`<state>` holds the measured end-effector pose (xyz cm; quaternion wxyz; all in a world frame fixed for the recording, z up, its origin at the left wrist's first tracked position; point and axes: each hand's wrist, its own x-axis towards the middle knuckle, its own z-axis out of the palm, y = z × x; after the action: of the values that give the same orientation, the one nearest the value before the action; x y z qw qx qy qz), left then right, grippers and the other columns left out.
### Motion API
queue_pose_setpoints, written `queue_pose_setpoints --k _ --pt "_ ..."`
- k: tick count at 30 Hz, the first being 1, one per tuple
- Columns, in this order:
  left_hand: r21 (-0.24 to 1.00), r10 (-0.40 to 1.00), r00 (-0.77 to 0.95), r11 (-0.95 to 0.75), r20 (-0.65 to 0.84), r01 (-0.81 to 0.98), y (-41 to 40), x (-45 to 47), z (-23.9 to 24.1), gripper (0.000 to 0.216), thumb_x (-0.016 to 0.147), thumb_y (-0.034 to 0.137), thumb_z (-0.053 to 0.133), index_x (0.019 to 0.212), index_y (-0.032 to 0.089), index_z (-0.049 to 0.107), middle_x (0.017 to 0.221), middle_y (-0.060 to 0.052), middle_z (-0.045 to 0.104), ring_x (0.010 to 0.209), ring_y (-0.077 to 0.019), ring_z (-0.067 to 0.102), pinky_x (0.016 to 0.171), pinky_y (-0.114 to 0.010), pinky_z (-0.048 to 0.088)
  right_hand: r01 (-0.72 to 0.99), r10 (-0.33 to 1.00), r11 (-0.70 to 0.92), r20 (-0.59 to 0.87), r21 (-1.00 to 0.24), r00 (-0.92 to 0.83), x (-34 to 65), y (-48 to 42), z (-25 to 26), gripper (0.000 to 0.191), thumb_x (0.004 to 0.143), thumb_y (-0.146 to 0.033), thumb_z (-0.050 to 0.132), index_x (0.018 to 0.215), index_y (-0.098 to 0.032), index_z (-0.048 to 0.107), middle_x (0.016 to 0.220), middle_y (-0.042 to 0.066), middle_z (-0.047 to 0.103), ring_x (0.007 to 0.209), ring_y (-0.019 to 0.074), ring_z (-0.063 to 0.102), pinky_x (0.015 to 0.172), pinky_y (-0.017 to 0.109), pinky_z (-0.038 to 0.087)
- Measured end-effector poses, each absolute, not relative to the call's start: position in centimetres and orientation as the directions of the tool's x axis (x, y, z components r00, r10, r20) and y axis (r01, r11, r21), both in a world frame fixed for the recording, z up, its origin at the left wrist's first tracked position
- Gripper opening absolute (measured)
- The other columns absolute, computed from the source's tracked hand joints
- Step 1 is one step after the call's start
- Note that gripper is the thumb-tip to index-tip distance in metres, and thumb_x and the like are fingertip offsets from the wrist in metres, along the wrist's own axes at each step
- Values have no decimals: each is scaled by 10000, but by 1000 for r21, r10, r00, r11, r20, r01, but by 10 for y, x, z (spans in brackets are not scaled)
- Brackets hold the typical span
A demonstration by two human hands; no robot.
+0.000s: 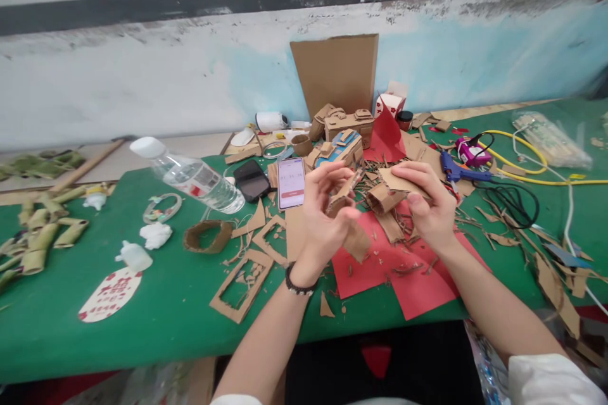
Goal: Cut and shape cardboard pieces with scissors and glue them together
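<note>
My left hand, with a dark beaded bracelet on its wrist, is closed around a small piece of cardboard. Across from it, my right hand pinches a flat cardboard piece between thumb and fingers. The two pieces are apart, both raised above the table. Below them lie red paper sheets strewn with cardboard shreds, and a small folded cardboard box shape. A phone with a lit screen rests just left of my left hand.
Cardboard models stand at the back before an upright cardboard sheet. On the right are a blue glue gun and cables. A water bottle, cardboard frames and cut bamboo pieces occupy the left.
</note>
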<state>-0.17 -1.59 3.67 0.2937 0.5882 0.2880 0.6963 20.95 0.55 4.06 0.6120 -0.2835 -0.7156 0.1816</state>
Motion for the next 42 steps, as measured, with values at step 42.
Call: queue_pose_setpoints --k 42 --pt "890 885 -112 -455 452 -2 -9 5 35 453 959 310 875 1365 250 683 1335 -86 718 1089 -190 766 1023 -376 678 319 668 706 744 -632 -4 210 14 34 343 1095 -442 650 1380 -322 799 1386 101 730 1266 314 722 1136 564 616"
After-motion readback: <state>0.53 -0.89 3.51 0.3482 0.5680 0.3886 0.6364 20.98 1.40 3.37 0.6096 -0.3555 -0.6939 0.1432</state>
